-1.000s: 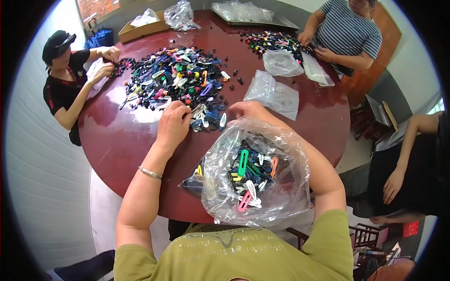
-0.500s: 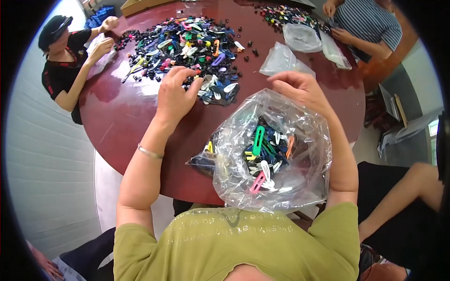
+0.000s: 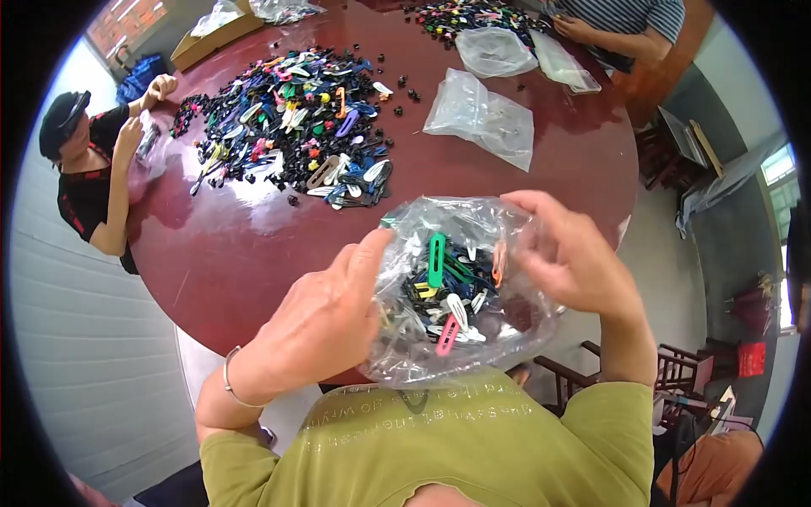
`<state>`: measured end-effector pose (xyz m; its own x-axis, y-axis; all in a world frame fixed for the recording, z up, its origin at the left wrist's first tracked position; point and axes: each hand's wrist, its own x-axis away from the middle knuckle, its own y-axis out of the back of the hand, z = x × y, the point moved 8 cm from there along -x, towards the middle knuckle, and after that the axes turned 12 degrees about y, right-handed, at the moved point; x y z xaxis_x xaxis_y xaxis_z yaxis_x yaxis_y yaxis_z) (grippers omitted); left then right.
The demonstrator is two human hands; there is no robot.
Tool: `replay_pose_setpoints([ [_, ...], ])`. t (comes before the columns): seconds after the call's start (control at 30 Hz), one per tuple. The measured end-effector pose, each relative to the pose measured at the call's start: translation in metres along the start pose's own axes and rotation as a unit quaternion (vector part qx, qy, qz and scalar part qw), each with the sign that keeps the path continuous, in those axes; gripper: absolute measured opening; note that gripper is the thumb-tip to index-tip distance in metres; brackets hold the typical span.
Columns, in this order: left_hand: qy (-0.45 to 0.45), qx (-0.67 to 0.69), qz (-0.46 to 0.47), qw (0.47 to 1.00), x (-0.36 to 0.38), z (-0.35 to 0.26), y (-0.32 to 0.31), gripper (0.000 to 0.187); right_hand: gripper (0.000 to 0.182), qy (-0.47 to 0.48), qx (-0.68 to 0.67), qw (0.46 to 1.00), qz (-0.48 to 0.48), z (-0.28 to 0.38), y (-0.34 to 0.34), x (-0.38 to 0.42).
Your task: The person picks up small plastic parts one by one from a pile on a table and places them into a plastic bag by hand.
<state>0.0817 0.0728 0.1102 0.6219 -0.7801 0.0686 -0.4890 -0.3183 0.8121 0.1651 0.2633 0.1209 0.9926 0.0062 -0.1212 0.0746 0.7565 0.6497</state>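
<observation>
A clear plastic bag [image 3: 532,334] stands wide-mouthed before my chest at the table's near edge. Inside it lie several snap hair clips: a green clip [image 3: 436,260], a pink clip [image 3: 448,335], an orange clip [image 3: 498,262], with white, yellow and dark ones. My left hand [image 3: 325,313] is closed on the bag's left side, its fingertips partly hidden by the plastic. On the right rim, my right hand [image 3: 579,258] grips the film with curled, slightly blurred fingers. Beyond the bag is a big heap of mixed hair clips [image 3: 296,118], with a brown clip [image 3: 323,172] at its near side.
Clear plastic bags [image 3: 477,118] lie on the round red table [image 3: 253,270]. A second heap of clips [image 3: 473,19] is at the far side. A person in a dark cap [image 3: 93,169] works at the left, another in a striped shirt [image 3: 634,25] at the far right.
My left hand has come back from the near side of the heap to the bag's left side. My right hand has shifted along the bag's rim. The view has turned rightward.
</observation>
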Motion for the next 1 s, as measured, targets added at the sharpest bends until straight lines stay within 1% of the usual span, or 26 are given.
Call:
replay_pose_setpoints([
  [0.03,0.009,0.013,0.014,1.0,0.001,0.001,0.002,0.06,0.044,0.001,-0.045,0.998,-0.033,-0.002,0.007,0.002],
  [0.1,0.003,0.032,0.0,0.999,0.003,-0.011,0.026,0.052,0.04,0.005,-0.137,0.986,-0.096,-0.007,0.021,0.007],
  [0.13,0.011,0.077,-0.036,0.996,0.005,-0.014,0.041,0.047,0.037,0.006,-0.164,0.979,-0.122,-0.005,0.028,0.007],
  [0.2,0.008,0.097,-0.053,0.994,-0.001,-0.024,0.062,0.045,0.038,0.02,-0.18,0.973,-0.144,-0.008,0.045,0.006],
  [0.23,0.071,0.141,-0.035,0.987,-0.006,-0.024,0.067,0.045,0.038,0.029,-0.185,0.97,-0.154,-0.01,0.055,0.005],
  [0.27,0.045,0.18,-0.026,0.982,-0.014,-0.031,0.067,0.046,0.039,0.044,-0.191,0.964,-0.178,-0.012,0.067,0.003],
  [0.33,-0.004,0.256,-0.005,0.967,-0.032,-0.045,0.067,0.049,0.04,0.037,-0.185,0.968,-0.166,-0.016,0.088,0.0],
  [0.4,-0.019,0.276,0.029,0.96,-0.051,-0.055,0.055,0.048,0.041,0.026,-0.172,0.973,-0.151,-0.03,0.112,-0.001],
  [0.47,-0.032,0.289,0.073,0.954,-0.064,-0.073,0.042,0.046,0.041,0.02,-0.169,0.971,-0.167,-0.04,0.134,0.003],
  [0.53,-0.067,0.275,0.081,0.956,-0.083,-0.091,0.031,0.045,0.038,0.028,-0.176,0.967,-0.184,-0.046,0.154,0.003],
  [0.57,-0.081,0.267,0.083,0.957,-0.095,-0.099,0.024,0.044,0.036,-0.006,-0.109,0.981,-0.162,-0.043,0.166,0.003],
  [0.63,-0.071,0.325,0.086,0.939,-0.121,-0.113,0.012,0.045,0.034,-0.018,-0.136,0.975,-0.175,-0.067,0.188,-0.008],
  [0.7,-0.077,0.356,0.122,0.923,-0.147,-0.126,-0.002,0.047,0.031,-0.039,-0.1,0.975,-0.193,-0.092,0.215,-0.018],
  [0.73,-0.071,0.376,0.123,0.915,-0.161,-0.128,-0.011,0.047,0.03,-0.051,-0.082,0.974,-0.204,-0.103,0.224,-0.023],
  [0.8,-0.061,0.414,0.126,0.899,-0.186,-0.127,-0.032,0.048,0.027,-0.083,-0.013,0.979,-0.186,-0.136,0.23,-0.034],
  [0.83,-0.057,0.422,0.108,0.899,-0.195,-0.121,-0.038,0.048,0.025,-0.098,0.022,0.979,-0.176,-0.142,0.227,-0.037],
  [0.9,-0.046,0.435,0.068,0.897,-0.206,-0.112,-0.04,0.048,0.024,-0.128,0.027,0.976,-0.177,-0.153,0.211,-0.038],
  [0.93,-0.038,0.478,0.056,0.876,-0.203,-0.104,-0.035,0.05,0.028,-0.101,0.0,0.973,-0.209,-0.158,0.208,-0.039],
  [1.0,-0.043,0.38,-0.017,0.924,-0.208,-0.081,-0.02,0.055,0.032,-0.112,0.046,0.972,-0.2,-0.151,0.207,-0.036],
])
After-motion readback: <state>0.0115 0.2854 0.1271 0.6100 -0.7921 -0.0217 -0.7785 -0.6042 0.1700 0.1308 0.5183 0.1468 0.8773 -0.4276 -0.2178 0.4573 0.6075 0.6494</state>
